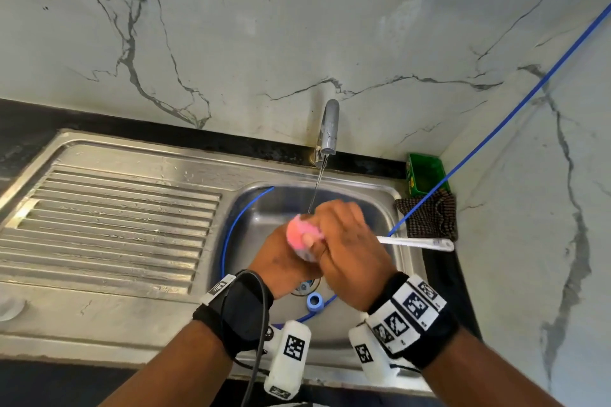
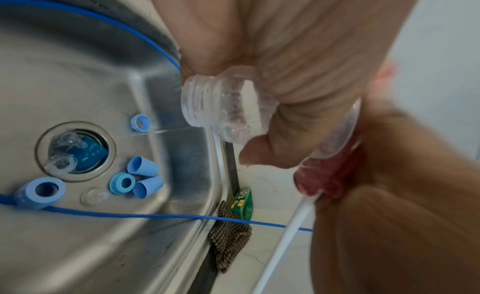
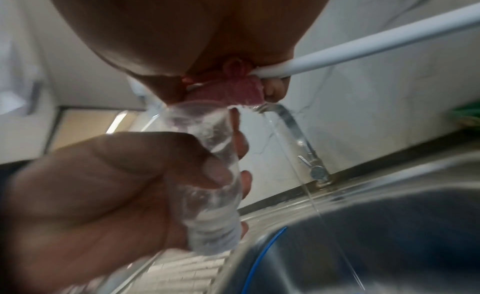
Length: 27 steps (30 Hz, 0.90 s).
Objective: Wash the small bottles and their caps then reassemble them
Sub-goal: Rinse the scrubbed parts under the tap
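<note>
The stainless-steel sink [image 1: 390,205], with its ribbed draining board on the left, is seen under a running chrome tap [image 1: 329,129], and a thin stream of water is let fall into the basin. A long blue cord [image 2: 145,215] is laid around the basin and up the marbled wall. Over the basin, the small clear plastic bottle [image 2: 223,105] is gripped by the left hand [image 1: 284,261], fingers wrapped round its body, threaded neck open and uncapped, pointed down toward the drain. The base of the bottle is scrubbed with a pink sponge brush on a white stick [image 1: 302,235], clasped by the curled fingers of the right hand [image 1: 350,251]. On the basin floor beside the drain, light-blue plastic caps [image 2: 142,166] and rings are scattered, and clear teats are lodged in the drain opening.
</note>
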### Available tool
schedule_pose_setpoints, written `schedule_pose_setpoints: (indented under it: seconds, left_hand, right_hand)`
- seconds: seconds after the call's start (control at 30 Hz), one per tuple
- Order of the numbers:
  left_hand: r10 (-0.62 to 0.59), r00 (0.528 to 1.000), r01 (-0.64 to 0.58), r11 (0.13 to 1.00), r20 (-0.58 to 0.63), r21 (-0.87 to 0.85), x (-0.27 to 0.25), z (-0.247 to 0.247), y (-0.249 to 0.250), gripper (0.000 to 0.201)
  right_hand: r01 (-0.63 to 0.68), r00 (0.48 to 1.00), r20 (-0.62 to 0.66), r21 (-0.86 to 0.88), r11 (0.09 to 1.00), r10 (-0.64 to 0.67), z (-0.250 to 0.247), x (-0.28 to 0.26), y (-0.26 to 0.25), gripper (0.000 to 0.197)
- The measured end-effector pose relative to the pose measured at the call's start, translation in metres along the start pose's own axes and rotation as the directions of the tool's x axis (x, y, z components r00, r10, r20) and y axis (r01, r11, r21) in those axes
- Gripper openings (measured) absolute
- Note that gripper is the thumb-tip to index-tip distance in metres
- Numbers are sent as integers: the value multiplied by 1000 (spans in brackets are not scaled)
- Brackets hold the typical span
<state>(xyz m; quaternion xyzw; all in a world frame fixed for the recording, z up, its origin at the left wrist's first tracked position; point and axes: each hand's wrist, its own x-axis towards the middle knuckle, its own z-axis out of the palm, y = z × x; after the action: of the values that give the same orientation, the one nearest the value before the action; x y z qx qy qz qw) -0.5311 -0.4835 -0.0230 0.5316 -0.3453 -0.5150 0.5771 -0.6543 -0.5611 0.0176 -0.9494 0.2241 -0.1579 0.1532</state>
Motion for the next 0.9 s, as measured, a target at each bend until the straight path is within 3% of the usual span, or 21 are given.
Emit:
schedule_pose_setpoints:
  seconds: [0.03,0.07,0.1,0.13,0.2,0.23,0.3,0.33,0.4,0.43,0.47,0.5,0.6,0.63,0.73,0.77,0.9]
  left_hand:
    - [-90,995,81,974,-32,-214,1,3,0,32]
    - [-113,993,101,944,-21,-314,2,3,-3,42]
    - [-119,993,111,945,-7,-308,-1,5,6,46]
    - [-60,998,55,967,-10,-248,-4,2,8,44]
    - [-102,995,97,980,-20,-176,-4,-5,5,36]
    - [-125,990,118,988,-59,-104,-3,-4,8,42]
    - [-125,992,121,988,-34,-98,-7,-3,11,43]
    - [-77,997,77,997,-32,-5,-6,-3,10,43]
    - [-1,998,11,987,-61,159,-6,-8,7,27]
    - [-16,998,23,993,-58,116,-7,-12,5,23]
    - [-29,999,31,989,-18,143,-7,-16,5,32]
    - [-19,998,26,992,-58,122,-7,-15,8,40]
    - [-26,1000,27,976,-8,217,-11,-9,16,49]
    - [-5,1000,7,968,-7,252,-10,-9,17,49]
    - [26,999,-19,973,-25,232,-15,-18,14,49]
    - [28,999,-20,967,-29,253,-16,-19,16,48]
    - [103,994,-105,906,26,409,-8,-20,20,52]
  right_hand:
    - [-65,997,-42,28,997,67,-1,3,5,35]
    - [-102,992,-66,43,994,104,-1,4,5,36]
    - [-85,994,-64,37,996,87,1,3,0,34]
    - [-18,999,-42,14,1000,19,1,0,-9,30]
    - [114,993,3,-6,993,-114,4,-7,-19,22]
    - [101,995,4,8,995,-101,4,-5,-15,23]
    - [-57,996,-61,93,994,63,2,5,-4,34]
    - [-102,989,-98,118,988,113,2,8,-2,38]
    - [-48,996,-68,52,997,52,1,7,-14,38]
    - [22,1000,-13,4,1000,-22,1,4,-22,38]
    - [63,998,31,-17,998,-62,1,1,-24,39]
    - [42,998,36,-10,999,-42,0,3,-20,38]
    - [-156,980,-110,71,985,164,-4,13,-4,31]
    - [-150,980,-123,45,988,155,-4,13,-7,33]
    - [71,997,-36,-38,997,-72,-2,2,-27,38]
    - [89,995,-31,-32,996,-90,-1,0,-25,37]
    - [-190,968,-147,108,976,205,3,12,18,39]
